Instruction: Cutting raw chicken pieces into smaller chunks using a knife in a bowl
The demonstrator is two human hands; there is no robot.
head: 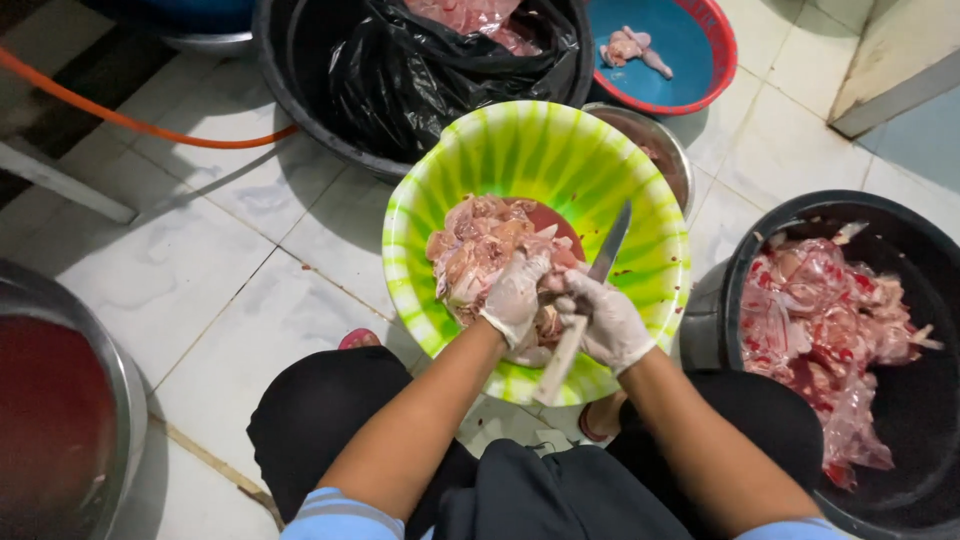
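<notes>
Cutting step: left hand point(515, 297) fingers pinching chicken piece point(548, 290) over green basin point(445, 190). Right hand point(608, 322) fingers wrapped on knife point(588, 300), blade up. Contact probably hidden. Next: steady grip, blade away from fingers.

A crumpled black plastic bag point(420, 70), open at the top and holding pink raw meat, sits inside the large black tub point(300, 100) at the top, just behind the green striped bowl point(480, 150).
</notes>
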